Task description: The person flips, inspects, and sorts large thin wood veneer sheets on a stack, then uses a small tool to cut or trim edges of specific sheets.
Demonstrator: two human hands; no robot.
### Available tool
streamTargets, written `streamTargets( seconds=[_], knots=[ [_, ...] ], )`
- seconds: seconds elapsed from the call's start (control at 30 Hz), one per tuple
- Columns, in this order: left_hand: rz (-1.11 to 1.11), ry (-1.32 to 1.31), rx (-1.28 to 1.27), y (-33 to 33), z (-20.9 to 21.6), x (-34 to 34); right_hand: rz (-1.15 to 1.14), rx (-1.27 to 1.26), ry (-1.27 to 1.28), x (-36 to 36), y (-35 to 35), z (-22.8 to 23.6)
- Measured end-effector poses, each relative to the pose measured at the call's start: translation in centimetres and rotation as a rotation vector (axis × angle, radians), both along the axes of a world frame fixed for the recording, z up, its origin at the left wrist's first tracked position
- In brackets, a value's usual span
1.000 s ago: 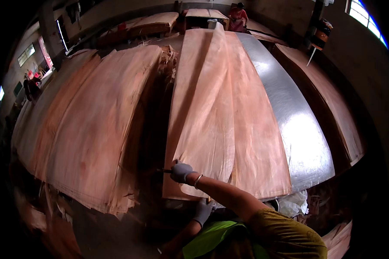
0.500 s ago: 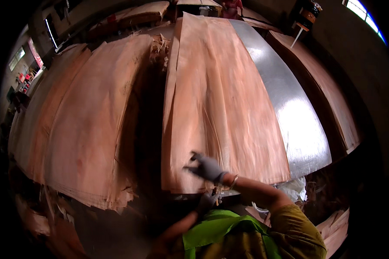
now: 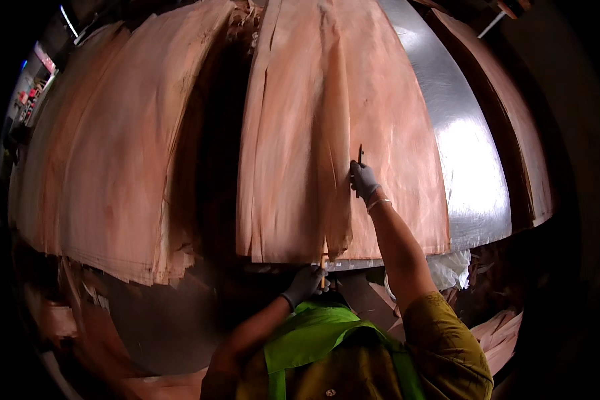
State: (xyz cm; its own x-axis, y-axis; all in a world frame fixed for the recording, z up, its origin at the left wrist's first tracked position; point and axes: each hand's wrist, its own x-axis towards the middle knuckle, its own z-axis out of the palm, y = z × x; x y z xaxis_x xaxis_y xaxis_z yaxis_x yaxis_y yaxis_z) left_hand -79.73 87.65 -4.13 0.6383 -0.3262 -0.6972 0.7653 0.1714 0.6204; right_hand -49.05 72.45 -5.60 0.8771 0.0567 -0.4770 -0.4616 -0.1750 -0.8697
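Note:
A wide reddish-brown wood veneer sheet (image 3: pixel 393 133) lies in front of me, with a second sheet (image 3: pixel 287 153) on its left whose right edge rises in a long curled fold (image 3: pixel 338 133). My right hand (image 3: pixel 364 179), in a grey glove, is over the wide sheet just right of the fold. It is closed around a thin dark knife-like tool (image 3: pixel 361 154) pointing away from me. My left hand (image 3: pixel 305 283), also gloved, is at the near edge below the fold. Its fingers are closed on a slim yellowish-brown stick (image 3: pixel 323 271) held upright; its far end reaches the veneer edge.
A shiny metal sheet (image 3: pixel 477 160) extends out from under the veneer on the right. Stacks of veneer stand to the left (image 3: pixel 113 153) and far right (image 3: pixel 507 113). Clear plastic (image 3: pixel 450 270) and veneer scraps (image 3: pixel 500 340) lie below the near edge.
My right hand has moved away from me and to the right, from the left sheet across the fold. My left hand stays at the near edge. The view has tilted down.

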Motion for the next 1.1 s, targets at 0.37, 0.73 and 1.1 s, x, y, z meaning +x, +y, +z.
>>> streamTargets(
  seconds=[0.37,0.73,1.1],
  knots=[
    [-0.086,-0.240,-0.290,-2.9,2.8,1.2,-0.015,0.404,0.022,0.4,4.6,1.9],
    [-0.092,-0.273,-0.274,-0.7,3.9,0.0,0.168,-0.056,-0.194,2.0,2.5,10.0],
    [0.912,0.116,-0.775,6.9,-0.3,-3.0,0.309,-0.148,-0.179,3.6,1.2,17.6]
  ],
)
